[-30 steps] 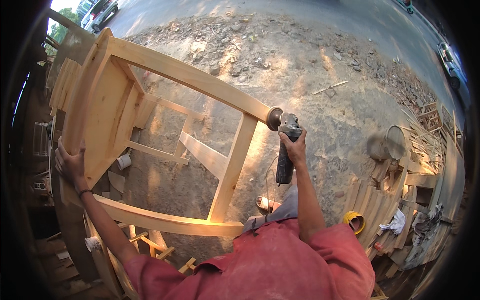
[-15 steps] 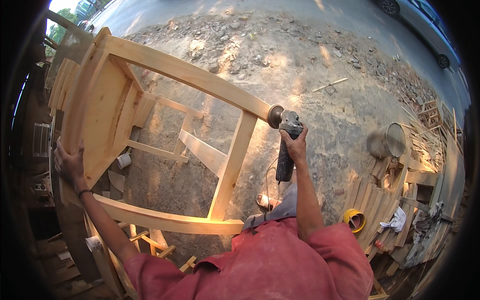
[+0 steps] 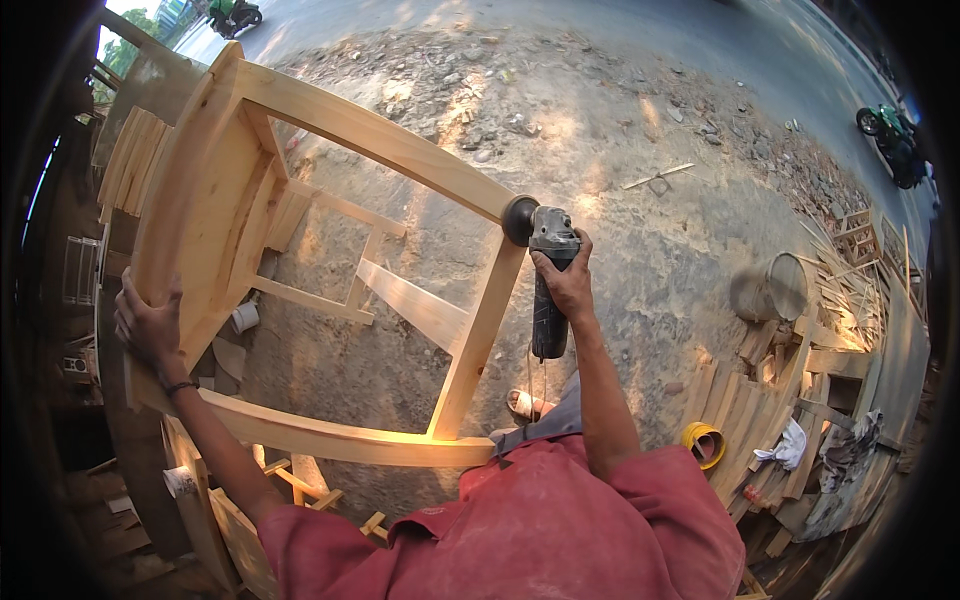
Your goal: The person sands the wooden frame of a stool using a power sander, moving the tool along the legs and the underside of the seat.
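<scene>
My right hand (image 3: 570, 280) is wrapped round the black body of an angle grinder (image 3: 549, 325). Its round sanding disc (image 3: 519, 220) is at the end of the upper leg of a pale wooden furniture frame (image 3: 370, 140); whether it touches is hard to tell. The frame lies on its side, with legs and cross rails to the right and a broad panel (image 3: 215, 235) at the left. My left hand (image 3: 150, 325) grips the frame's thick left edge, thumb on the near side and fingers over the outer side. A cord hangs from the grinder's lower end.
Wood planks and offcuts (image 3: 740, 400) are piled at right, with a bucket (image 3: 785, 285), a yellow roll (image 3: 703, 445) and a white cloth (image 3: 785, 443). More wooden parts (image 3: 300, 485) lie lower left. Motorbikes (image 3: 890, 140) are on the road beyond the rubble.
My right hand and the grinder have moved left and slightly up along the upper leg's end. The frame has shifted a little right. The car has left view and motorbikes have appeared.
</scene>
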A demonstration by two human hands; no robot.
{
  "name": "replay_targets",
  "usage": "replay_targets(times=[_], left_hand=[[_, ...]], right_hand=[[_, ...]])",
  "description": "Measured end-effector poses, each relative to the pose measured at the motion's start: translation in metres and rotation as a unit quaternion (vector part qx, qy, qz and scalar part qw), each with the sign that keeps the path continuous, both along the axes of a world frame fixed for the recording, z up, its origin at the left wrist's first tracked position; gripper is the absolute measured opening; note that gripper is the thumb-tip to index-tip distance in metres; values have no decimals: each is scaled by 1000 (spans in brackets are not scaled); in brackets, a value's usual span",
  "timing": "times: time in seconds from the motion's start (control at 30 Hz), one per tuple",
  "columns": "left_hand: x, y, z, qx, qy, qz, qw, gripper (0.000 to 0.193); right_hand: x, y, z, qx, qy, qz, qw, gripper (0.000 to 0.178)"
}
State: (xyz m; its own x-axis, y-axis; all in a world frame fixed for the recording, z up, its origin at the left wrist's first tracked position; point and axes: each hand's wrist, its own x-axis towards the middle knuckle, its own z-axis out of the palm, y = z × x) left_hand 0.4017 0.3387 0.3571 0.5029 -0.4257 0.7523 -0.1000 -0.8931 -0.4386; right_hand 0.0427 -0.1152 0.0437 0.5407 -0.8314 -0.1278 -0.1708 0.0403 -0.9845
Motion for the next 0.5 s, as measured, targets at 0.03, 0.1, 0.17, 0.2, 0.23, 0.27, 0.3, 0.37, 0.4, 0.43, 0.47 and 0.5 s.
replay_targets(times=[0.03, 0.1, 0.17, 0.2, 0.23, 0.27, 0.3, 0.37, 0.4, 0.43, 0.47, 0.5], left_hand=[[-5, -3, 0, 0, -1, -2, 1000, 88], [-14, -7, 0, 0, -1, -6, 1000, 88], [-20, -7, -2, -4, -3, -4, 1000, 87], [-22, -9, -3, -6, -5, -5, 1000, 87], [-24, -11, -3, -7, -7, -4, 1000, 87], [-27, -12, -3, -8, -9, -3, 1000, 88], [-30, -15, -4, -7, -10, -3, 1000, 88], [-39, -24, -6, -10, 0, 1, 1000, 88], [-45, -29, -7, -10, 4, 4, 1000, 88], [-50, -27, -8, -7, 2, 5, 1000, 88], [-55, -24, -10, -3, 0, 6, 1000, 88], [-59, -24, -12, -1, -2, 6, 1000, 88]], right_hand=[[0, -1, -6, 5, -7, 0, 1000, 87], [-8, -2, -13, 18, -4, -15, 1000, 88], [-19, -6, -21, 30, 8, -33, 999, 88], [-26, -9, -29, 33, 12, -43, 998, 88], [-33, -12, -40, 34, 16, -53, 998, 89], [-38, -16, -50, 36, 20, -63, 997, 89], [-41, -18, -54, 42, 22, -64, 997, 89], [-38, -22, -63, 18, -3, -62, 998, 87], [-34, -23, -66, 8, -16, -61, 998, 86], [-25, -18, -50, 16, -18, -53, 998, 85], [-19, -13, -33, 35, -14, -32, 999, 87], [-14, -10, -16, 52, -11, -13, 999, 89]])
